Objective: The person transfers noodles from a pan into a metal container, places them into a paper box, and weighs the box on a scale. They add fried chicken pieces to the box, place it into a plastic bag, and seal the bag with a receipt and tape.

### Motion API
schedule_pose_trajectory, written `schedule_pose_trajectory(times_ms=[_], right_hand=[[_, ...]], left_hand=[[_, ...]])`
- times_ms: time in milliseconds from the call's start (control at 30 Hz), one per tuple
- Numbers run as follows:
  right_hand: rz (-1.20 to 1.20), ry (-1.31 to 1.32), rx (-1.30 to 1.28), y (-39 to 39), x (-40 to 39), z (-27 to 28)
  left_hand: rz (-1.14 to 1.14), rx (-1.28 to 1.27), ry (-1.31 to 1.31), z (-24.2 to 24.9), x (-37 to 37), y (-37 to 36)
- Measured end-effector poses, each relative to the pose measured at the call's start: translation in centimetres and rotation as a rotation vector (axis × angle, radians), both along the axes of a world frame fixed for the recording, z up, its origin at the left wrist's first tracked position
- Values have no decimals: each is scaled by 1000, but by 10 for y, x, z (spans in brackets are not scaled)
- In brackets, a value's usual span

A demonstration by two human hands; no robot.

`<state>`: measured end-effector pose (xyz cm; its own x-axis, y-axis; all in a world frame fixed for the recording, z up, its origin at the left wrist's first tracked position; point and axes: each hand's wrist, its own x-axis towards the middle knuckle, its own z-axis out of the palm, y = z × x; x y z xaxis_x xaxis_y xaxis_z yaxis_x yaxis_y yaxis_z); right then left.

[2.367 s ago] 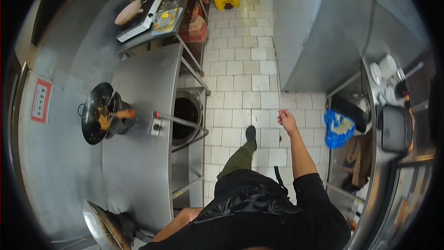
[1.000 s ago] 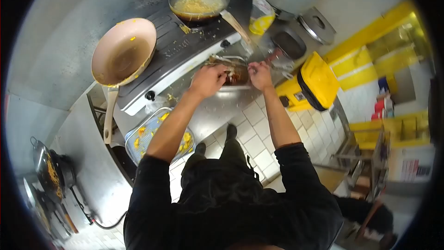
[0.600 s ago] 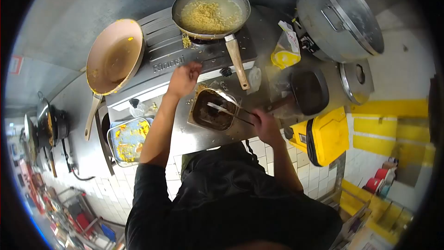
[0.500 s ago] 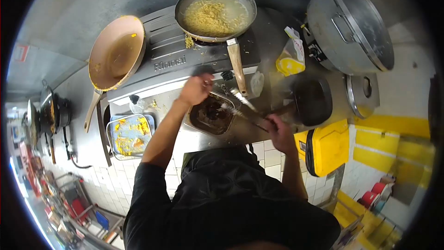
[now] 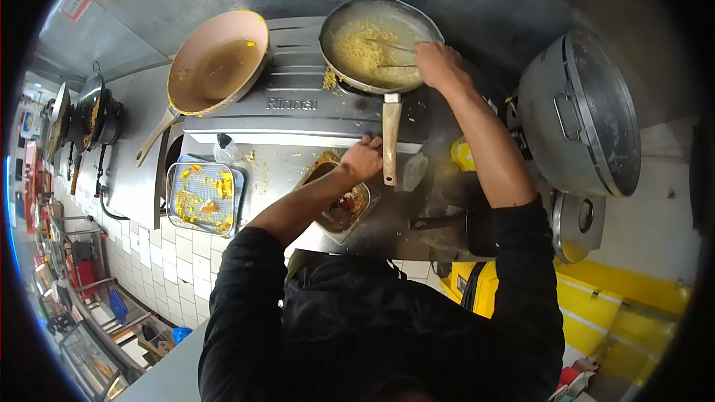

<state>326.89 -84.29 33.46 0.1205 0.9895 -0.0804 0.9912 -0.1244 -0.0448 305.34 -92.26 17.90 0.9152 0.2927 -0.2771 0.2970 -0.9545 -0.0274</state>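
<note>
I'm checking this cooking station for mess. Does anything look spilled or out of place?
Yes. A clump of noodles lies on the stove top beside the noodle pan, outside its rim. Yellow scraps are scattered on the counter near the tray. The empty pink pan is smeared with residue.

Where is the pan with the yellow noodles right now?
The noodle pan sits on the stove at the back, right of the pink pan, with the right hand holding tongs in it.

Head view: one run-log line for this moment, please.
right hand: holds tongs in noodle pan | left hand: by pan handle, contact unclear | beige pan: on stove
</note>
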Motion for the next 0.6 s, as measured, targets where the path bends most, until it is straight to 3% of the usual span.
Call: schedule_pose_trajectory(times_ms=[33, 167, 233, 300, 367, 433, 500, 533, 600], right_hand=[[-78, 69, -12, 16, -2, 0], [-14, 127, -75, 55, 9, -5], [62, 286, 91, 63, 19, -15], [53, 242, 12, 61, 11, -3], [357, -42, -15, 64, 7, -14], [294, -5, -107, 62, -15, -20], [224, 23, -177, 57, -29, -11], [305, 67, -170, 50, -34, -4], [380, 93, -168, 37, -40, 14]], left_hand=[[1, 49, -1, -3, -1, -3], [128, -19, -112, 17, -36, -29], [502, -283, -657, 48, -75, -46], [756, -245, -903, 42, -121, -59], [1070, -145, -883, 45, -163, -79], [1260, -438, -745, 9, -204, -92], [1243, -1085, -717, -10, -229, -87], [1287, -1318, -843, -10, -228, -90], [1255, -1524, -892, -10, -231, -91]])
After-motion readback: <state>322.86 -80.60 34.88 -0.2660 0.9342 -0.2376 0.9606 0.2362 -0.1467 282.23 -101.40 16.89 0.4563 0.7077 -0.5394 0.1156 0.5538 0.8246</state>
